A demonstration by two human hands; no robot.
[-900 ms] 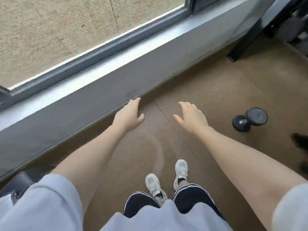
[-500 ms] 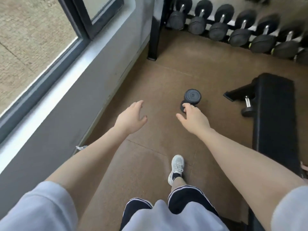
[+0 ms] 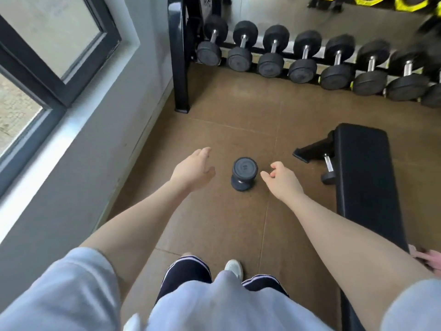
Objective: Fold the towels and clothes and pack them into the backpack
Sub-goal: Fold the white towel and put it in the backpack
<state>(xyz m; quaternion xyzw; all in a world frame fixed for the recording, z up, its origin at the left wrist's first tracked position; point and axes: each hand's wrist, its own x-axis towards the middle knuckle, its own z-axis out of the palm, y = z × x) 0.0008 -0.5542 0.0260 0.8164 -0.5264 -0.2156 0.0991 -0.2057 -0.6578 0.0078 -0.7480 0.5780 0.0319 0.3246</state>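
- Two hands are seen, both extended forward over the brown floor [image 3: 238, 120].
- Left hand [image 3: 192, 169]: held loosely spread, fingers relaxed, nothing gripped or touched.
- Right hand [image 3: 282, 180]: fingers loosely curled, nothing held.
- One loose dumbbell [image 3: 244, 173] is seen on the floor between the hands, apart from both.
- One black bench [image 3: 367, 177] is seen at right; one small dumbbell [image 3: 328, 170] lies just beside its frame.
- About eight dumbbells are counted on one rack [image 3: 298, 57] at the back; the far end is blurred.
- One pink cloth [image 3: 427, 258] is partly visible at the right edge, behind the right forearm. No backpack can be made out.
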